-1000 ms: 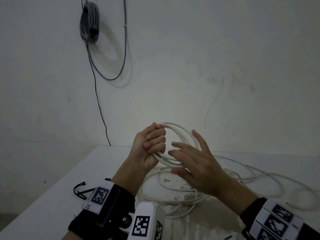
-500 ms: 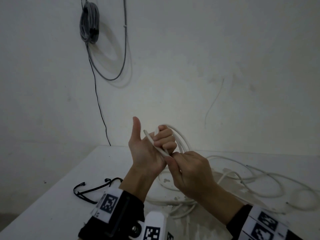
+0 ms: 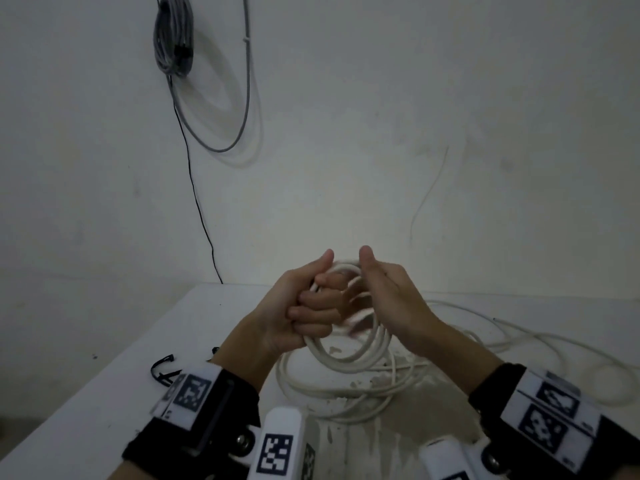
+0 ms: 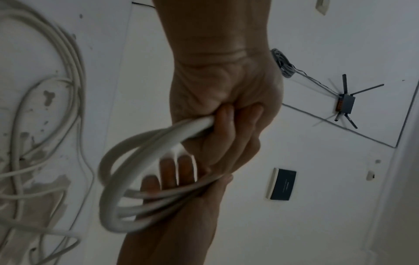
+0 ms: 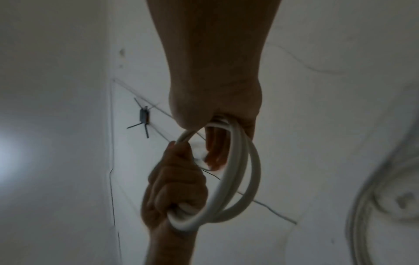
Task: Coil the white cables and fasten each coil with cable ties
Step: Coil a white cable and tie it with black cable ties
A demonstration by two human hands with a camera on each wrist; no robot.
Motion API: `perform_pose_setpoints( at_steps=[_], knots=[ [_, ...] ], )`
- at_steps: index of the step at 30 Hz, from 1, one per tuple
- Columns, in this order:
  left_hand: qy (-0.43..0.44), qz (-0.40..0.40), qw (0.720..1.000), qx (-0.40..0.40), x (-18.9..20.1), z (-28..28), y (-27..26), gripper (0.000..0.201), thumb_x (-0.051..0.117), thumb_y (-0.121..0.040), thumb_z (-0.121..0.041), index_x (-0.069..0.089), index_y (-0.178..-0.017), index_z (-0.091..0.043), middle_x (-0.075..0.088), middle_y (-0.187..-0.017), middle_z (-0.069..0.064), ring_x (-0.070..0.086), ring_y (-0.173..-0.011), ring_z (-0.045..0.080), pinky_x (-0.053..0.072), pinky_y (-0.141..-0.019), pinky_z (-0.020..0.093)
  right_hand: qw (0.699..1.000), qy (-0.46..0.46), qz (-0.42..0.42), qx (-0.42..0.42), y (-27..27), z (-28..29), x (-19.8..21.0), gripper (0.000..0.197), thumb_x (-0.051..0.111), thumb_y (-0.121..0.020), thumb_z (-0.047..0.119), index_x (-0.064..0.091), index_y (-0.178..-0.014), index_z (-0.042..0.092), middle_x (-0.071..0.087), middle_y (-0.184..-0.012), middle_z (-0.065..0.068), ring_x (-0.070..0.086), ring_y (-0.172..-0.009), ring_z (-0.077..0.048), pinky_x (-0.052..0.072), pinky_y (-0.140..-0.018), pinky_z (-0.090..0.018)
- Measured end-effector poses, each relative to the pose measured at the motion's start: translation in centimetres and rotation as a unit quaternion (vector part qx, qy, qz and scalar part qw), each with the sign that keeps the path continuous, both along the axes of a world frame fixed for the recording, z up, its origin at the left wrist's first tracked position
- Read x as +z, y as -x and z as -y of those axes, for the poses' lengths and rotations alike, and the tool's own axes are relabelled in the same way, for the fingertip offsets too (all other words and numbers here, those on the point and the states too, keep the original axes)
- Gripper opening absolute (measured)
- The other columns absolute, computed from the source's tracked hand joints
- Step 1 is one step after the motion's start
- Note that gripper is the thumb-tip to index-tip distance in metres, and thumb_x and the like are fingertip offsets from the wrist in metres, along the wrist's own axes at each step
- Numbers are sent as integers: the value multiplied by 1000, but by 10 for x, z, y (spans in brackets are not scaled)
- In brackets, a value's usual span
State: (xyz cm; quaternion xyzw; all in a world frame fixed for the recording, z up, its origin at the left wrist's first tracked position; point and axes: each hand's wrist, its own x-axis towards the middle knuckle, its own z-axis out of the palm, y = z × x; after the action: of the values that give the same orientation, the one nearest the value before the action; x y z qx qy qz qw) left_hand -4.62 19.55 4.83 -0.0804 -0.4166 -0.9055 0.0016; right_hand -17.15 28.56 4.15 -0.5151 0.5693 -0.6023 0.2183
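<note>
where the frame opens widest, we see one pale wall (image 3: 381, 116) filling the upper two thirds of the head view and one white table (image 3: 104, 393) across the bottom, its surface stained near the middle. one loose white cable (image 3: 346, 393) sprawls over that table from the lower centre out to the right edge, in several slack loops that we cannot count. one grey cable bundle (image 3: 173, 32) hangs at the upper left of the frame, with one thin black wire (image 3: 199, 209) dropping from it to the table's far edge.

at centre frame we hold one coil (image 3: 349, 362) of the white cable up above the table; about three or four turns show, blurred. our left hand (image 3: 301, 310) grips the coil's left side, four fingers curled tight round the strands and the thumb raised. our right hand (image 3: 391, 299) sits on the coil's right side, thumb up; in the right wrist view its fingers (image 5: 215, 143) lie together, reaching through the ring, with the strands passing under the palm, though how firmly they close we cannot tell.

one black cable tie (image 3: 161, 368) lies at the lower left, by our left wrist.
</note>
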Motion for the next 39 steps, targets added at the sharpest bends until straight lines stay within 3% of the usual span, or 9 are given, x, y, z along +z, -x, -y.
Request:
perform_pose_setpoints(
  at_steps=[3, 6, 10, 12, 16, 19, 28, 34, 39],
  knots=[
    [86, 89, 984, 127, 5, 0, -3, 65, 27, -85, -69, 45, -49, -18, 22, -35, -11, 15, -28, 4, 16, -28, 12, 1000, -3, 15, -8, -7, -2, -3, 48, 34, -98, 42, 44, -62, 13, 33, -43, 4, 28, -35, -9, 24, -40, -21],
    [152, 171, 927, 297, 11, -6, -4, 69, 19, -91, -64, 41, -47, -16, 26, -33, -9, 19, -26, 4, 14, -32, 12, 974, 94, -170, -114, -15, 3, -16, 44, 37, -98, 33, 39, -61, 11, 32, -46, 4, 29, -39, -10, 25, -41, -18],
    [432, 216, 686, 545, -4, -12, -3, 63, 21, -100, -45, 43, -51, -11, 38, -40, -3, 33, -32, 10, 31, -38, 21, 951, 144, -265, -68, -30, 4, -29, 30, 37, -98, 23, 45, -73, 8, 35, -47, 8, 36, -40, -12, 24, -38, -15],
    [491, 211, 628, 566, -13, -9, -11, 67, 13, -98, -50, 42, -53, -9, 41, -45, 0, 36, -38, 12, 33, -45, 24, 961, 111, -252, -36, -34, 6, -30, 31, 39, -99, 21, 48, -72, 7, 36, -47, 6, 35, -40, -11, 26, -41, -15],
    [469, 220, 719, 464, -20, -4, -34, 70, 0, -82, -70, 30, -50, -16, 29, -44, -4, 23, -37, 9, 23, -38, 19, 986, -36, -134, 90, -39, 7, -24, 19, 38, -99, 23, 56, -106, 19, 53, -62, -2, 46, -45, -8, 42, -48, -23],
    [438, 224, 774, 399, -17, -3, -48, 74, -6, -70, -79, 28, -53, -16, 24, -46, -3, 18, -38, 8, 20, -35, 19, 948, 30, -305, 88, -45, 19, -36, 43, 46, -96, 24, 40, -138, 33, 59, -89, 5, 50, -66, 7, 38, -65, -7],
    [410, 266, 793, 364, -28, 16, -85, 71, -5, -76, -78, 23, -53, -17, 21, -49, -2, 13, -43, 11, 12, -45, 25, 869, 266, -417, 2, -75, 53, -71, 31, 58, -86, 12, 65, -116, 5, 66, -70, -10, 55, -58, -13, 43, -57, -15],
    [340, 189, 854, 345, -36, 39, -120, 37, 29, -100, -25, 49, -72, -10, 36, -55, -4, 27, -50, 10, 28, -48, 20, 902, 235, -363, -6, -95, 70, -66, 25, 56, -87, 18, 72, -102, 5, 48, -47, -6, 43, -53, -16, 34, -50, -14],
    [381, 181, 830, 364, -41, 55, -147, 36, 43, -95, -32, 68, -105, -8, 50, -69, -4, 45, -59, 8, 43, -59, 19, 916, 215, -340, -3, -107, 84, -64, 19, 58, -89, 17, 71, -97, 6, 52, -48, -9, 46, -50, -18, 39, -50, -20]
  ],
)
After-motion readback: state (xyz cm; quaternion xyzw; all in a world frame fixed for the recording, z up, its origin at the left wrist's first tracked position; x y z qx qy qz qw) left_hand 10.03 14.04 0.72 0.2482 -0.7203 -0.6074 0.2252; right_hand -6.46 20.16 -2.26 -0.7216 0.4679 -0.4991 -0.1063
